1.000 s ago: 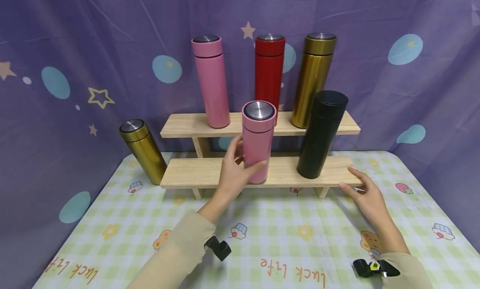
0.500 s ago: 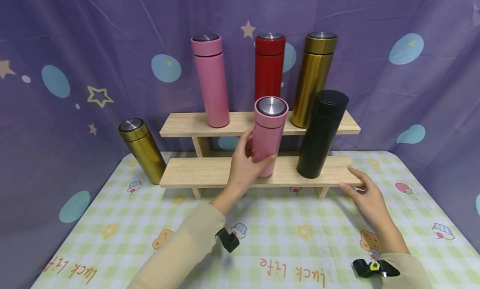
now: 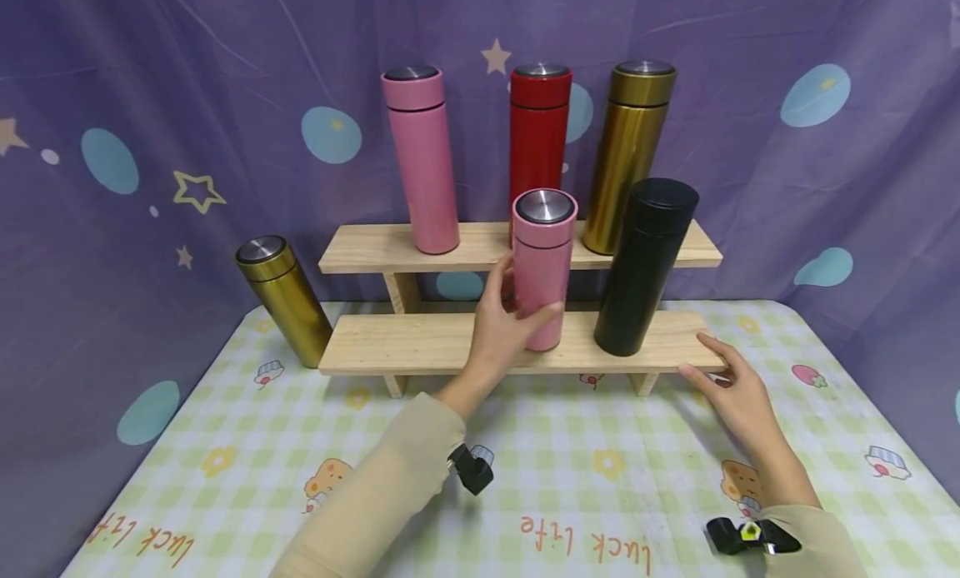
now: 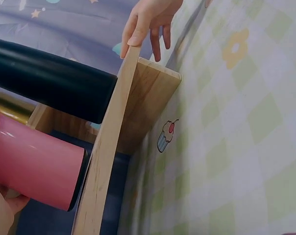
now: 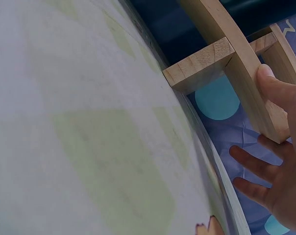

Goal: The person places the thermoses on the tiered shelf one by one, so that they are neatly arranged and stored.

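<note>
In the head view, my left hand point(image 3: 501, 328) grips a pink thermos bottle point(image 3: 543, 266) around its lower body, thumb across the front. The bottle is upright at the middle of the lower board of a two-tier wooden shelf point(image 3: 405, 343); its base point(image 4: 74, 181) is at the board in the left wrist view, touching or very nearly so. A black thermos bottle point(image 3: 645, 270) stands just right of it. My right hand point(image 3: 738, 391) holds the lower board's right front corner between thumb point(image 5: 275, 88) and index finger, the other fingers hanging free below.
Along the upper board stand another pink bottle point(image 3: 423, 166), a red bottle point(image 3: 538, 137), partly covered by the held one, and a gold bottle point(image 3: 628, 157). A second gold bottle point(image 3: 287, 303) stands on the checked tablecloth point(image 3: 540, 470) left of the shelf. A purple curtain point(image 3: 247, 87) hangs behind.
My left hand has carried the pink thermos bottle rightward and slightly back along the lower board, closer to the black one. My right hand has stayed at the shelf corner.
</note>
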The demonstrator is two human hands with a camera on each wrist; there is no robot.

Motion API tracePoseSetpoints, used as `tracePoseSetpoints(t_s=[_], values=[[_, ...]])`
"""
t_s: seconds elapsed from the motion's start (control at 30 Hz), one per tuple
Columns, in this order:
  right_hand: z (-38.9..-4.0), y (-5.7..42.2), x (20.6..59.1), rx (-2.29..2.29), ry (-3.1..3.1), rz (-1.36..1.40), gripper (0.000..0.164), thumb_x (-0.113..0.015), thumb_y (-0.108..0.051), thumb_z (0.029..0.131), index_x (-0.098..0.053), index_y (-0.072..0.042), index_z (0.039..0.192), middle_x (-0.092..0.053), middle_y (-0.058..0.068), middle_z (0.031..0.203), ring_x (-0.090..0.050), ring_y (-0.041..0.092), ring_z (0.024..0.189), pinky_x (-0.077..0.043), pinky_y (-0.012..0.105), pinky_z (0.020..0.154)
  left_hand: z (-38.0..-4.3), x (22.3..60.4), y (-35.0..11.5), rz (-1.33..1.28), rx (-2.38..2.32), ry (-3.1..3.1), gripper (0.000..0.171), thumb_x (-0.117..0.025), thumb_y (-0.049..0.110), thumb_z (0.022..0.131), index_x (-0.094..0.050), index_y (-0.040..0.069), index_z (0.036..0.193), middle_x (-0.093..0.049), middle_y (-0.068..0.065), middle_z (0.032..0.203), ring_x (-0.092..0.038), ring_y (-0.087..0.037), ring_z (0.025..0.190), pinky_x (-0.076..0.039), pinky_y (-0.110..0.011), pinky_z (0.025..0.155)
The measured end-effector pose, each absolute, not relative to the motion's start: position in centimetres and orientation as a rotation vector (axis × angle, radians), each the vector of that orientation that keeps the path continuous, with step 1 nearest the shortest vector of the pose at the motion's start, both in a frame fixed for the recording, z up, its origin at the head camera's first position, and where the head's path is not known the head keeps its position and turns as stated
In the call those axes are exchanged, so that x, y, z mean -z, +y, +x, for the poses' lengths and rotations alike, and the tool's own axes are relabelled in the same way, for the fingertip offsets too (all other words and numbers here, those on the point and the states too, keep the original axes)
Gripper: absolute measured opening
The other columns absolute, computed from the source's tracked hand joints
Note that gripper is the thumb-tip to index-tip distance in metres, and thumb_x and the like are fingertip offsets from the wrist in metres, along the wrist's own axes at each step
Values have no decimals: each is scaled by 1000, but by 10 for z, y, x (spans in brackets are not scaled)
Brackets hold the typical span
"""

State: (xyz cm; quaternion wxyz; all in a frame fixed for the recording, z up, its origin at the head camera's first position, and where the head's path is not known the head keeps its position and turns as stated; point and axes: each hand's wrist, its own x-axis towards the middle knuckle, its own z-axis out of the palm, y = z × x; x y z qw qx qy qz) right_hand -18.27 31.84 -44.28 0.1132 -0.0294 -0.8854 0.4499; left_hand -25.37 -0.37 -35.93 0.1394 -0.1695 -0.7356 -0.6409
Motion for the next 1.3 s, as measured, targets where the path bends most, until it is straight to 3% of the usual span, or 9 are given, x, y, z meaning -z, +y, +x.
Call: tracePoseSetpoints(t_s=[0.2,0.4,0.47,0.57,0.7,0.97,1.3], values=[[-182,319,443,-1320,-2604,-87,71,-65,-40,96,-33,-15,155,-29,24,156,-49,47,122,-40,17,80,-257,362,-1,-504,1872,-2114,86,-85,18,79,-37,16,150,-54,-10,134,-51,-25,122,-49,-45,94],[-183,318,442,-1319,-2608,-86,72,-64,-40,97,-32,-15,156,-28,24,157,-48,48,123,-44,50,94,-258,362,-1,-519,1867,-2122,86,-85,17,79,-37,17,151,-52,-9,136,-51,-25,123,-48,-46,94],[-183,318,442,-1323,-2609,-84,72,-63,-40,97,-32,-15,156,-28,23,157,-48,48,123,-42,55,94,-258,363,-1,-517,1875,-2126,86,-84,18,80,-36,17,151,-52,-9,136,-50,-25,122,-48,-45,95],[-182,319,442,-1317,-2609,-84,71,-64,-40,97,-32,-15,155,-28,22,157,-49,48,122,-46,36,90,-259,363,-2,-507,1876,-2145,86,-83,19,81,-35,17,152,-51,-9,137,-50,-25,123,-48,-42,95],[-182,319,441,-1315,-2602,-80,71,-64,-39,96,-34,-14,155,-29,21,157,-50,46,122,-39,15,79,-262,363,-3,-502,1864,-2176,86,-83,23,82,-33,17,153,-51,-7,138,-50,-21,124,-47,-38,97],[-182,318,442,-1318,-2602,-78,71,-64,-40,96,-33,-15,155,-29,20,158,-49,46,122,-41,18,81,-265,363,-2,-521,1826,-2223,86,-82,27,83,-33,21,153,-50,-4,139,-49,-17,124,-43,-37,102],[-182,319,442,-1318,-2587,-71,70,-65,-39,96,-34,-13,154,-31,21,156,-51,46,120,-39,11,77,-267,363,-5,-537,1814,-2274,89,-82,30,83,-30,28,155,-46,-1,144,-46,-17,129,-43,-40,103]])
